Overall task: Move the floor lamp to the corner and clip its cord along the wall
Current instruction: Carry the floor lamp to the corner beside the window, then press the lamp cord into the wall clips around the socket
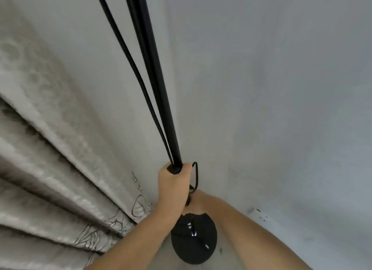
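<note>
Now, step in hand: the first part of the task, placing the floor lamp in the corner; the clipping of the cord seems not yet begun
Lamp pole: the black pole [159, 92] runs from the top centre of the frame down to the lower centre, leaning a little
Lamp base: the round black base [194, 239] is at the bottom centre, close to the place where the two walls meet; if it rests flat on the floor I cannot tell
Cord: the thin black cord [130, 60] hangs just beside the pole on its left and comes together with it at the hand; a small loop of it stands out to the right of the knuckles
Left hand: the left hand [174, 181] is closed firmly around the pole and the cord together, at lower centre
Right hand: the right hand is hidden behind the left one (only the forearm [237, 219] shows, coming from the lower right), so I cannot tell if it is closed on something
Surroundings: a grey curtain [50, 149] with drawn leaves fills the left side; a wall socket [261, 214] is at the lower right on the grey wall [281, 88]
Next move, my judgement: make the pole upright, let the base sit firmly, then free the cord from the grip and lead it along the wall toward the socket, without pulling the lamp over
</note>
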A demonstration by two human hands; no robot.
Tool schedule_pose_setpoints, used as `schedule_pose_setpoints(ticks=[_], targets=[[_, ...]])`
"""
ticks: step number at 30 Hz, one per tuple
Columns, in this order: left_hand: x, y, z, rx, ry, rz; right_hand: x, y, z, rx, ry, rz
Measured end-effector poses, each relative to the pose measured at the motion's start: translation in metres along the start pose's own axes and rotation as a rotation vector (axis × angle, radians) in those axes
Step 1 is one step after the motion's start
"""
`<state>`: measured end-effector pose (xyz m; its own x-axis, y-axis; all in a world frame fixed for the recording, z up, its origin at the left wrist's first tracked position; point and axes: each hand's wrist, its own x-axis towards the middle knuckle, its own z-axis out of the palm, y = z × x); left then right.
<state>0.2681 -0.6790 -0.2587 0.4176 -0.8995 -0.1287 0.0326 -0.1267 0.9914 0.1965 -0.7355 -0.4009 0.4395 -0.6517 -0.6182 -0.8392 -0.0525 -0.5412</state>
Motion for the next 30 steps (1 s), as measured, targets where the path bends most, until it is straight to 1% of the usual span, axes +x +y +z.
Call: schedule_pose_setpoints(ticks=[7,11,15,17,19,20,22,23,25,26,27,28,29,30], targets=[[0.062,-0.065,0.014,-0.040,-0.143,0.141,0.081,0.032,-0.006,-0.050,0.009,-0.047],[0.083,-0.093,0.028,-0.057,-0.198,0.217,0.111,0.053,-0.007,0.006,0.038,-0.062],[0.101,-0.101,0.040,-0.088,-0.224,0.313,0.128,0.062,-0.016,0.041,0.064,-0.092],[0.111,-0.104,0.043,-0.107,-0.267,0.338,0.134,0.065,-0.020,0.029,0.080,-0.110],[0.118,-0.105,0.044,-0.133,-0.313,0.344,0.133,0.071,-0.019,0.021,0.129,-0.132],[0.120,-0.106,0.043,-0.137,-0.322,0.356,0.131,0.075,-0.015,0.009,0.185,-0.144],[0.123,-0.111,0.039,-0.132,-0.289,0.416,0.126,0.090,-0.001,0.004,0.360,-0.189],[0.123,-0.116,0.036,-0.143,-0.232,0.483,0.124,0.100,0.007,0.045,0.457,-0.222],[0.114,-0.129,0.030,-0.211,-0.053,0.682,0.114,0.120,0.025,0.222,0.612,-0.280],[0.107,-0.135,0.027,-0.263,0.026,0.772,0.109,0.131,0.032,0.324,0.633,-0.297],[0.101,-0.142,0.025,-0.327,0.072,0.835,0.101,0.141,0.037,0.404,0.601,-0.316],[0.094,-0.149,0.025,-0.398,0.069,0.857,0.093,0.151,0.040,0.459,0.519,-0.339],[0.088,-0.155,0.028,-0.470,0.009,0.836,0.085,0.160,0.042,0.515,0.422,-0.363],[0.083,-0.162,0.033,-0.517,-0.090,0.780,0.075,0.171,0.042,0.584,0.346,-0.383]])
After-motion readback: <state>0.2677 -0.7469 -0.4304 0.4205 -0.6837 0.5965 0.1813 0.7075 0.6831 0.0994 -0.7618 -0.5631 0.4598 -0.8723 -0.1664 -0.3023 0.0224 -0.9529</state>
